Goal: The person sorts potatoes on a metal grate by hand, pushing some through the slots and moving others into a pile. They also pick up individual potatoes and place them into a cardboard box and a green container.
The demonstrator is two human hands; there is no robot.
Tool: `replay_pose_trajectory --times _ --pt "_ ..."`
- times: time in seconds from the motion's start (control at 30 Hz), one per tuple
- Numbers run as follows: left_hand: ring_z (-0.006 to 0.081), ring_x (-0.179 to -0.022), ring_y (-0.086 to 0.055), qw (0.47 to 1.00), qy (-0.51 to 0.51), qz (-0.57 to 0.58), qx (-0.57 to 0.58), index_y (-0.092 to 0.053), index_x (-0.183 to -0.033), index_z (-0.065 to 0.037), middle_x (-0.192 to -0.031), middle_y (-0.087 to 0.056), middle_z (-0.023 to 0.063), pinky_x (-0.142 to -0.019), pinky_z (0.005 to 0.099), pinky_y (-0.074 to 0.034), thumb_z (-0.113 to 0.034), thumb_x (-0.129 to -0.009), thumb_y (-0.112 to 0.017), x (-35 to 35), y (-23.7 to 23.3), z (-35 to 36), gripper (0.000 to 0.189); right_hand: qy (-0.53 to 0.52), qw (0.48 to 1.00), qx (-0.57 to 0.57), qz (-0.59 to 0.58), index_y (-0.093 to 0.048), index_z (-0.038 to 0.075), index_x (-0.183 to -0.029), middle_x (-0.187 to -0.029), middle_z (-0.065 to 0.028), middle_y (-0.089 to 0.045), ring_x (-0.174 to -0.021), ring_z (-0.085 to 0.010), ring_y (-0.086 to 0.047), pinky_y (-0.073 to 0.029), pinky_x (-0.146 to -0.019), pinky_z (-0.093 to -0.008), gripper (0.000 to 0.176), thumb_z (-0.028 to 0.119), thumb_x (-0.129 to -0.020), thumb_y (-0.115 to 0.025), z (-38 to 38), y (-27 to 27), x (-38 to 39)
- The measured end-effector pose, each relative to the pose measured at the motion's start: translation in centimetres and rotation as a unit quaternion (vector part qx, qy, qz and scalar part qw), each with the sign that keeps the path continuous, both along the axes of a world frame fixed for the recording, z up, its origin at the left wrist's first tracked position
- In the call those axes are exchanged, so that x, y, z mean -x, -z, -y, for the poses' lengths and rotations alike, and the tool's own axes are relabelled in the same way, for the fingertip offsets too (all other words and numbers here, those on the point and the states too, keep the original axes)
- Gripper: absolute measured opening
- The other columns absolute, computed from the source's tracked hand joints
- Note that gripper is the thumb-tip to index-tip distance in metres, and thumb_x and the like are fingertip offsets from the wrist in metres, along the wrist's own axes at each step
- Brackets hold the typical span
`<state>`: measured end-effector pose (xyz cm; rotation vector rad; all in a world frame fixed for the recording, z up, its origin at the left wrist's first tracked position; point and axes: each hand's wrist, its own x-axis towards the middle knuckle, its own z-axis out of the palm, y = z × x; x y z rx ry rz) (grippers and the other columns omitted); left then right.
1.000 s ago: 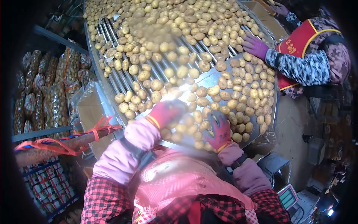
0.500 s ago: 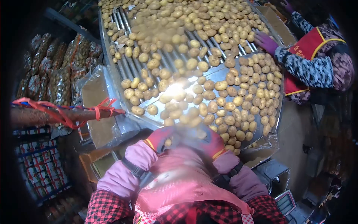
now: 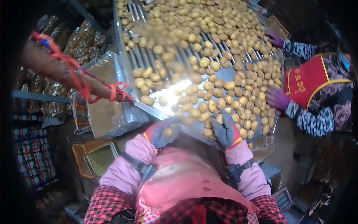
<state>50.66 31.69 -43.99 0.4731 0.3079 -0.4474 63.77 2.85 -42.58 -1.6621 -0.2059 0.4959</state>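
My left hand (image 3: 162, 133), in a grey and red glove, is at the near edge of the metal sorting table (image 3: 158, 113), closed around a potato (image 3: 168, 132). My right hand (image 3: 226, 129), gloved the same way, is over the table's near edge with its fingers curled at a potato (image 3: 220, 118). Many loose potatoes (image 3: 238, 100) lie on the sheet metal beyond both hands. Glare and a blur in the middle of the view hide part of the potatoes and table.
A co-worker in a red apron (image 3: 307, 80) stands at the right, both purple-gloved hands at the potatoes. At the left are a post with red string (image 3: 74, 76), a plastic-lined box (image 3: 106, 112) and bagged potatoes (image 3: 80, 39). Metal rollers (image 3: 141, 61) cross the table.
My hands have moved apart, the right one out to the right over the potatoes. The view has shifted. The co-worker's second hand has come down to the potatoes at the table's right side.
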Motion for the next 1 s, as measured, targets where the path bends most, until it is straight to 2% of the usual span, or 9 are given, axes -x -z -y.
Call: replay_pose_trajectory --times 0.3,0.37,0.43,0.53,0.6,0.63,0.7,0.8,1.0 --pt "0.0128 -0.081 -0.054 0.985 -0.156 -0.064 -0.039 -0.046 -0.146 -0.004 -0.097 -0.057 0.0016 -0.071 0.0267 -0.048 -0.028 -0.109 -0.047 13.4 -0.6 -9.3 0.044 -0.450 0.865 -0.167 -0.147 -0.052 0.001 -0.137 -0.122 -0.0120 -0.064 -0.110 -0.0199 -0.064 -0.054 -0.093 -0.0321 0.038 0.017 -0.103 -0.059 -16.8 -4.8 6.1" --pt "0.0146 -0.094 -0.059 0.896 -0.202 0.100 -0.381 -0.047 -0.144 -0.003 -0.112 -0.060 0.0048 -0.080 0.0281 -0.051 -0.020 -0.105 -0.054 18.2 -1.2 -11.2 0.043 -0.471 0.830 -0.087 -0.286 -0.054 0.001 -0.135 -0.121 -0.0111 -0.064 -0.110 -0.0206 -0.064 -0.055 -0.093 -0.0333 0.036 0.013 -0.101 -0.061 -21.1 -0.2 8.7" --pt "0.0172 -0.102 -0.062 0.932 -0.358 -0.056 0.023 -0.049 -0.143 -0.002 -0.121 -0.061 0.0072 -0.087 0.0294 -0.053 -0.016 -0.104 -0.056 24.1 1.8 -13.4 0.042 -0.552 0.831 -0.039 0.059 -0.052 0.001 -0.137 -0.124 -0.0117 -0.063 -0.113 -0.0228 -0.064 -0.055 -0.095 -0.0335 0.038 0.014 -0.102 -0.061 -27.3 -6.5 9.5" --pt "0.0240 -0.110 -0.063 0.860 -0.457 -0.070 -0.215 -0.053 -0.138 -0.004 -0.120 -0.062 0.0139 -0.098 0.0374 -0.054 -0.024 -0.102 -0.059 31.4 5.4 -15.1 0.042 -0.318 0.758 -0.270 -0.500 -0.045 0.001 -0.142 -0.122 -0.0132 -0.065 -0.111 -0.0236 -0.065 -0.054 -0.095 -0.0322 0.047 0.020 -0.102 -0.062 -37.3 -8.2 10.8" --pt "0.0227 -0.108 -0.063 0.824 -0.513 -0.107 -0.216 -0.055 -0.134 -0.003 -0.118 -0.062 0.0137 -0.097 0.0372 -0.055 -0.026 -0.101 -0.060 36.0 9.1 -16.9 0.040 -0.265 0.795 -0.262 -0.478 -0.042 0.002 -0.144 -0.119 -0.0135 -0.065 -0.108 -0.0232 -0.065 -0.053 -0.093 -0.0312 0.050 0.022 -0.103 -0.061 -40.1 -10.8 11.5" --pt "0.0218 -0.107 -0.063 0.823 -0.552 -0.125 -0.058 -0.057 -0.131 -0.003 -0.117 -0.062 0.0133 -0.096 0.0368 -0.055 -0.027 -0.101 -0.060 38.2 10.6 -17.9 0.039 -0.436 0.849 -0.283 -0.097 -0.042 0.002 -0.144 -0.119 -0.0132 -0.065 -0.107 -0.0225 -0.065 -0.053 -0.092 -0.0310 0.049 0.024 -0.104 -0.061 -40.3 -8.1 11.2" --pt "0.0205 -0.105 -0.063 0.723 -0.420 -0.157 -0.526 -0.060 -0.124 -0.003 -0.113 -0.062 0.0126 -0.093 0.0367 -0.055 -0.029 -0.101 -0.061 43.2 16.3 -17.7 0.034 -0.392 0.834 -0.293 0.256 -0.041 0.003 -0.144 -0.121 -0.0127 -0.064 -0.108 -0.0215 -0.064 -0.052 -0.093 -0.0309 0.051 0.026 -0.104 -0.061 -39.6 -5.6 10.9" --pt "0.0186 -0.103 -0.062 0.788 -0.497 -0.239 -0.274 -0.062 -0.117 -0.004 -0.112 -0.062 0.0114 -0.090 0.0362 -0.055 -0.030 -0.102 -0.060 42.7 13.3 -18.9 0.030 -0.406 0.773 -0.303 -0.381 -0.037 0.002 -0.149 -0.125 -0.0123 -0.062 -0.113 -0.0208 -0.062 -0.050 -0.099 -0.0317 0.058 0.024 -0.102 -0.063 -31.1 -5.4 9.9" --pt "0.0261 -0.116 -0.064 0.891 -0.107 0.069 -0.435 -0.058 -0.132 0.003 -0.122 -0.066 0.0174 -0.104 0.0402 -0.051 -0.027 -0.104 -0.056 24.2 2.1 -16.5 0.041 -0.181 0.937 -0.108 -0.280 -0.024 0.004 -0.157 -0.143 -0.0153 -0.049 -0.134 -0.0238 -0.047 -0.040 -0.111 -0.0355 0.084 0.025 -0.093 -0.074 -18.5 -3.1 8.2"
